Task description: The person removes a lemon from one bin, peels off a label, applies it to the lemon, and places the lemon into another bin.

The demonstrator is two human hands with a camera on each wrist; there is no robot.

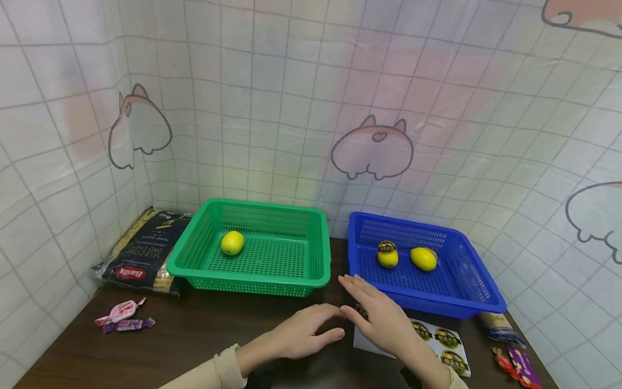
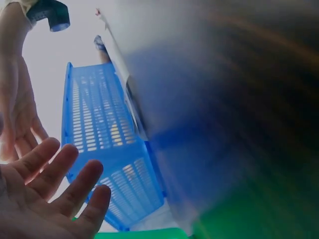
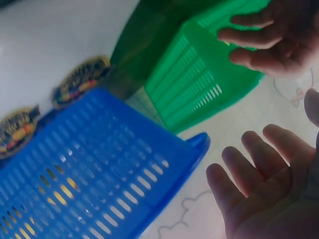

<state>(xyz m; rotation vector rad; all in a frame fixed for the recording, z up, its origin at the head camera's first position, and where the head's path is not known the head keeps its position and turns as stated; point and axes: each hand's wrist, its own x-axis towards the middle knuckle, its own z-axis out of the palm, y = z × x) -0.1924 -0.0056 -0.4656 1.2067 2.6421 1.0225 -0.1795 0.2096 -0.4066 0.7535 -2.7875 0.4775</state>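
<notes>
My left hand (image 1: 308,330) hovers over the dark table in the head view, fingers loosely extended and holding nothing. Beside it, my right hand (image 1: 384,320) is raised with straight fingers over a white sheet of round stickers (image 1: 367,340), partly hiding it. Its fingertips overlap the near left corner of the blue basket (image 1: 427,301). Inside that basket lie a lemon (image 1: 424,259) and another lemon (image 1: 387,259) bearing a dark sticker. The green basket (image 1: 252,278) behind the left hand contains one lemon (image 1: 232,243). Both wrist views show spread, bare fingers near the basket walls.
A dark pasta bag (image 1: 150,251) lies left of the green basket. Wrapped candies (image 1: 123,312) rest at the table's left, with more candies (image 1: 524,367) at the right edge near a small packet (image 1: 502,328). A gridded curtain (image 1: 272,108) hangs behind the baskets.
</notes>
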